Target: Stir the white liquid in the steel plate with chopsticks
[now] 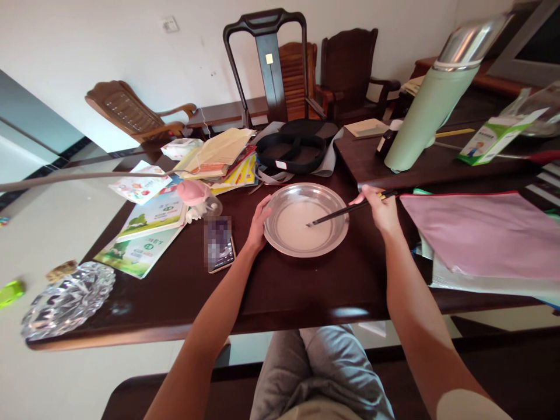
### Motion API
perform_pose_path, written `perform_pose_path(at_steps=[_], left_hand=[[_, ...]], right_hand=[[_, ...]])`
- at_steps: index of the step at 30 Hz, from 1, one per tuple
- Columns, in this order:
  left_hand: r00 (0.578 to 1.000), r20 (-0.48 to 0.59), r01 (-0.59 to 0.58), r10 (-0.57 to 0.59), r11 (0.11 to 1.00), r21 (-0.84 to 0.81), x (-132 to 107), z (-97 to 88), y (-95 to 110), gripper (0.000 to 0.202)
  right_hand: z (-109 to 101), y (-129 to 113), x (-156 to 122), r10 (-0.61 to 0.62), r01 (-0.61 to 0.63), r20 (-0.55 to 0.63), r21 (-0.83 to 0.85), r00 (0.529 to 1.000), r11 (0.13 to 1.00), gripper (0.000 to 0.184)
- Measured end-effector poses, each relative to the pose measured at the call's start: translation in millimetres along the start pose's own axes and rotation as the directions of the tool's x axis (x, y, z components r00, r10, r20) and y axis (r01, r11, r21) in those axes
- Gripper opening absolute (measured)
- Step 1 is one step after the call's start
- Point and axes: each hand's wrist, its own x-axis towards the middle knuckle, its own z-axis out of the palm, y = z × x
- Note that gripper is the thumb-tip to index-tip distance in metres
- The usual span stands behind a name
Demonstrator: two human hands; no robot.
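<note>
A shallow, round metal bowl (275,227) sits on the dark wooden table in front of me, with something smooth and whitish in its bottom. My left hand (259,224) holds the bowl's left side, fingers along the outer rim. In my right hand (380,209), closed fingers grip a pair of dark chopsticks (339,214) with gold-coloured bands near the top. They slant down to the left over the bowl's right rim, and their tips reach the whitish contents near the middle. Whether the contents are liquid or paste I cannot tell.
Left of the bowl lie a phone (221,248), a pink-lidded cup (195,195), booklets (144,248) and a crystal dish (70,300). Behind it is a black bag (293,146). A tall green thermos (431,111) and pink folder (476,233) are on the right.
</note>
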Motion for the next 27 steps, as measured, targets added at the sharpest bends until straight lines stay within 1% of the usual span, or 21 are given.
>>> perform_pose_path(at_steps=[2,4,5,6,7,10,11,12,13,16,17,18,19,22,23,24,25,27], left_hand=[[1.0,0.002,0.0,0.0,1.0,0.006,-0.1,-0.4,-0.1,0.07],[1.0,0.0,0.006,-0.006,1.0,0.007,-0.2,-0.4,0.2,0.07],[1.0,0.0,0.008,-0.008,1.0,0.006,-0.3,-0.2,0.4,0.071],[1.0,0.0,0.008,-0.008,1.0,0.005,-0.3,0.0,0.8,0.071],[1.0,-0.002,0.008,-0.008,1.0,0.002,-0.4,0.4,1.2,0.072],[1.0,-0.013,0.015,-0.015,1.0,-0.007,-0.7,1.2,2.1,0.073],[1.0,-0.018,0.018,-0.018,1.0,-0.007,-0.8,1.4,2.3,0.074],[1.0,-0.021,0.02,-0.02,1.0,-0.007,-0.9,1.4,2.3,0.074],[1.0,-0.021,0.02,-0.02,1.0,-0.005,-0.9,1.4,2.2,0.073],[1.0,-0.016,0.014,-0.014,1.0,0.004,-0.8,1.1,1.7,0.072],[1.0,-0.015,0.011,-0.011,1.0,0.005,-0.7,1.1,1.6,0.072],[1.0,-0.013,0.008,-0.008,1.0,0.006,-0.7,1.1,1.5,0.072],[1.0,-0.01,0.007,-0.007,1.0,0.006,-0.7,1.2,1.6,0.072],[1.0,-0.006,0.007,-0.007,1.0,0.009,-0.8,1.5,2.0,0.072],[1.0,-0.008,0.006,-0.006,1.0,0.01,-0.9,1.6,2.2,0.072],[1.0,-0.01,0.005,-0.005,1.0,0.011,-1.0,1.6,2.3,0.072],[1.0,-0.011,0.003,-0.003,1.0,0.012,-1.1,1.5,2.4,0.072],[1.0,-0.004,0.003,-0.002,1.0,0.013,-1.2,1.4,2.6,0.073]], right_hand=[[2.4,-1.5,-1.1,0.018,-0.019,0.07,0.009,0.997,1.0,0.058],[7.0,-3.7,-2.6,0.012,-0.012,0.161,-0.002,0.987,1.0,0.056],[8.7,-4.4,-3.0,0.003,-0.001,0.182,-0.01,0.983,1.0,0.055],[9.3,-4.7,-3.0,-0.007,0.01,0.181,-0.019,0.984,1.0,0.054],[8.7,-4.4,-2.6,-0.016,0.02,0.155,-0.028,0.988,0.999,0.054],[3.0,-2.3,-0.2,-0.021,0.021,0.001,-0.022,1.0,1.0,0.058],[1.5,-1.9,0.2,-0.013,0.013,-0.026,-0.01,1.0,1.0,0.059],[1.0,-2.0,0.2,-0.002,0.002,-0.023,0.002,1.0,1.0,0.06],[1.8,-2.5,-0.3,0.01,-0.01,0.007,0.01,1.0,1.0,0.06],[8.0,-5.1,-3.0,0.03,-0.03,0.171,0.001,0.985,1.0,0.057],[9.7,-5.5,-3.6,0.025,-0.024,0.201,-0.008,0.979,1.0,0.056],[10.2,-5.4,-3.7,0.015,-0.012,0.202,-0.017,0.979,1.0,0.054],[9.5,-4.9,-3.3,0.002,0.003,0.175,-0.026,0.985,1.0,0.054],[2.7,-1.8,-0.6,-0.014,0.014,0.011,-0.023,1.0,1.0,0.056],[0.8,-1.2,0.1,-0.005,0.005,-0.024,-0.008,1.0,1.0,0.058],[-0.2,-1.1,0.3,0.006,-0.006,-0.032,0.008,0.999,1.0,0.059],[0.2,-1.5,0.0,0.017,-0.016,-0.015,0.021,1.0,1.0,0.059],[4.4,-3.6,-1.5,0.026,-0.028,0.082,0.027,0.996,0.999,0.058]])
